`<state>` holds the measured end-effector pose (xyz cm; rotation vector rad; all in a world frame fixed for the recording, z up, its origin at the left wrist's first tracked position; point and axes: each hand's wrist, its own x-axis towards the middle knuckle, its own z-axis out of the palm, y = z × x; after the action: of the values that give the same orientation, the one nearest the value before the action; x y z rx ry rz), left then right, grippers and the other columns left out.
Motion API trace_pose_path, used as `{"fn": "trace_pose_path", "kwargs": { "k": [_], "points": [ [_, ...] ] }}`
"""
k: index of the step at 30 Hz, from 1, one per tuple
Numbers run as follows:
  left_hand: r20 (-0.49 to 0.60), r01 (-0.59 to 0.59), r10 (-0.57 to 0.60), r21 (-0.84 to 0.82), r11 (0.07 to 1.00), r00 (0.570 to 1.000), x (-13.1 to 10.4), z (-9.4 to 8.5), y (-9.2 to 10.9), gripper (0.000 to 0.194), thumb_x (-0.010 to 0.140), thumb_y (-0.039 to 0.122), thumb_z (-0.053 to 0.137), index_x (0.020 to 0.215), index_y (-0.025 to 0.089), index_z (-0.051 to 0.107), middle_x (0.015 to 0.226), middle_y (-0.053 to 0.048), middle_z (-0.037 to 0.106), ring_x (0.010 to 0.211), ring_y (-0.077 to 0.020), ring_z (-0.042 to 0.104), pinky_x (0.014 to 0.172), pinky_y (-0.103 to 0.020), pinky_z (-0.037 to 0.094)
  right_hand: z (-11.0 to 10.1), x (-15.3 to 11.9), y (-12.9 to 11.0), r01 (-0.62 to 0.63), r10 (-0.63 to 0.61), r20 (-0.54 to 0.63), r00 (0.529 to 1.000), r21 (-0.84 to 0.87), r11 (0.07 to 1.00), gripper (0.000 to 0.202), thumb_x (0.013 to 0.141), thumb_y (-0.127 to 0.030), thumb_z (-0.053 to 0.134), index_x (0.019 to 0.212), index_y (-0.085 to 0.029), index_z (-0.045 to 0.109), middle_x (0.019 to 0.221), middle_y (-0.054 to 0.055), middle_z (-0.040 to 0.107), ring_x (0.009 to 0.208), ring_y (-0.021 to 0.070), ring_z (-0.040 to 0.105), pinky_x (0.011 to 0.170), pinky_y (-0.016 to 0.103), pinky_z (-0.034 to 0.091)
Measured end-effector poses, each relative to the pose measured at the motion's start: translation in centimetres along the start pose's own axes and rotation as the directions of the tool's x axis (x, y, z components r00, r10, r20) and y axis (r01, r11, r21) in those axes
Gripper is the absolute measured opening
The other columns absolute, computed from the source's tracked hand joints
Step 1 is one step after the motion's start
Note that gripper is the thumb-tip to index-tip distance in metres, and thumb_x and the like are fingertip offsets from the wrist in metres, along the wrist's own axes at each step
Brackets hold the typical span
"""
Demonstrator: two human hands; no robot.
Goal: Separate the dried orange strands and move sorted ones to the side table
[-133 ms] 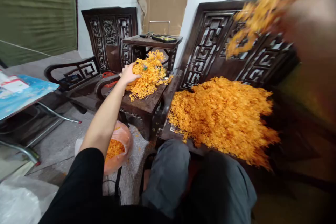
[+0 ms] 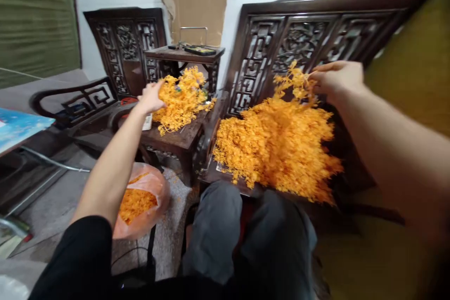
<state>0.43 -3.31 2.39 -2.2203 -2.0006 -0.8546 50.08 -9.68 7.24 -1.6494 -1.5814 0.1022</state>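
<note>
The larger dark wooden surface [image 2: 209, 172], backed by carved panels, is mostly covered by a large heap of orange sprigs [image 2: 270, 150], beneath whose near left edge a pale flat sheet [image 2: 221, 168] is partly hidden. By the smaller wooden side surface [image 2: 172, 139], a smaller bunch of orange sprigs [image 2: 184, 98] and a white object [image 2: 146, 123] are carried. On the raised wooden stand [image 2: 183, 59] behind, a black tray [image 2: 199, 50] is set. The grey floor [image 2: 176, 206] is occupied by a translucent orange plastic bag [image 2: 161, 204].
</note>
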Motion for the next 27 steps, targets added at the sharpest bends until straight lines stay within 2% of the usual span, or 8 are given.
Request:
{"fn": "trace_pose_path", "kwargs": {
  "k": [4, 7, 10, 14, 19, 22, 25, 27],
  "points": [
    [-0.164, -0.141, 0.147, 0.047, 0.989, 0.975, -4.8, -2.2, 6.6, 0.074, 0.084, 0.014, 0.07, 0.153, 0.021, 0.044, 0.161, -0.014, 0.041, 0.142, -0.0398, 0.039, 0.114, -0.071, 0.034, -2.0, -1.5, 5.1, -0.254, 0.393, -0.193, 0.899, 0.502, 0.827, 0.013, 0.084, 0.0, 0.07, 0.094, -0.008, 0.068, 0.063, 0.001, 0.061, 0.053, 0.009, 0.054, 0.062, 0.034, 0.042],
    [-0.283, -0.415, 0.362, -0.156, 0.896, 0.888, -9.4, -1.6, 14.7, 0.04, 0.09, 0.017, 0.06, 0.13, 0.017, 0.064, 0.131, -0.012, 0.067, 0.125, -0.0277, 0.058, 0.114, -0.05, 0.043, -2.7, -3.3, 5.5, -0.164, 0.357, -0.085, 0.93, 0.774, 0.612, 0.016, 0.08, 0.0, 0.068, 0.09, -0.012, 0.065, 0.067, 0.002, 0.065, 0.056, 0.0097, 0.059, 0.064, 0.033, 0.042],
    [-0.146, -0.485, 0.484, -0.505, 0.714, 0.863, -12.3, 1.8, 22.7, 0.04, 0.097, 0.034, 0.057, 0.133, 0.017, 0.063, 0.132, -0.012, 0.069, 0.122, -0.0255, 0.063, 0.112, -0.046, 0.046, -2.6, -6.4, 4.2, -0.147, 0.311, -0.011, 0.95, 0.865, 0.48, 0.018, 0.075, 0.001, 0.064, 0.083, -0.015, 0.063, 0.068, 0.002, 0.065, 0.057, 0.0095, 0.059, 0.061, 0.029, 0.043],
    [-0.019, -0.21, 0.379, -0.858, 0.469, 0.925, -12.6, 8.7, 29.2, 0.086, 0.088, 0.057, 0.071, 0.159, 0.024, 0.035, 0.16, -0.018, 0.046, 0.146, -0.037, 0.046, 0.119, -0.053, 0.038, -0.4, -12.0, 3.6, -0.179, 0.27, 0.082, 0.959, 0.917, 0.356, 0.017, 0.069, -0.013, 0.071, 0.084, -0.019, 0.066, 0.074, 0.001, 0.066, 0.061, 0.0131, 0.061, 0.055, 0.027, 0.048],
    [0.08, 0.046, 0.426, -0.995, 0.089, 0.901, -12.2, 14.1, 30.8, 0.077, 0.076, 0.047, 0.084, 0.143, 0.024, 0.054, 0.156, -0.016, 0.049, 0.14, -0.0338, 0.052, 0.116, -0.053, 0.042, 4.5, -17.4, 5.7, -0.151, 0.261, 0.079, 0.962, 0.951, 0.269, 0.013, 0.065, -0.018, 0.071, 0.076, -0.022, 0.066, 0.086, 0.0, 0.068, 0.077, 0.0158, 0.066, 0.074, 0.035, 0.061],
    [0.053, 0.045, 0.467, -0.999, 0.028, 0.882, -12.8, 14.9, 30.0, 0.057, 0.07, 0.036, 0.086, 0.122, 0.023, 0.068, 0.155, -0.011, 0.052, 0.143, -0.0318, 0.05, 0.118, -0.049, 0.04, 6.3, -19.4, 7.1, -0.046, 0.168, -0.045, 0.985, 0.864, 0.502, 0.009, 0.072, -0.021, 0.066, 0.078, -0.022, 0.072, 0.09, 0.003, 0.072, 0.091, 0.021, 0.07, 0.09, 0.043, 0.059],
    [0.174, 0.158, 0.383, -0.985, 0.073, 0.907, -14.2, 15.5, 28.9, 0.049, 0.072, 0.032, 0.081, 0.12, 0.024, 0.07, 0.145, -0.008, 0.062, 0.138, -0.03, 0.055, 0.118, -0.048, 0.04, 6.8, -21.3, 7.9, 0.151, -0.043, -0.195, 0.98, 0.585, 0.796, 0.023, 0.079, -0.018, 0.062, 0.094, -0.021, 0.078, 0.108, 0.008, 0.075, 0.107, 0.025, 0.069, 0.102, 0.047, 0.054],
    [0.278, 0.268, 0.307, -0.961, 0.076, 0.91, -15.4, 15.9, 28.2, 0.041, 0.079, 0.04, 0.074, 0.115, 0.021, 0.073, 0.13, -0.009, 0.072, 0.127, -0.0291, 0.064, 0.113, -0.046, 0.044, 6.8, -22.6, 8.1, 0.244, -0.155, -0.229, 0.961, 0.441, 0.864, 0.03, 0.082, -0.014, 0.059, 0.104, -0.02, 0.079, 0.117, 0.01, 0.074, 0.111, 0.0257, 0.07, 0.103, 0.048, 0.055]
  ]
}}
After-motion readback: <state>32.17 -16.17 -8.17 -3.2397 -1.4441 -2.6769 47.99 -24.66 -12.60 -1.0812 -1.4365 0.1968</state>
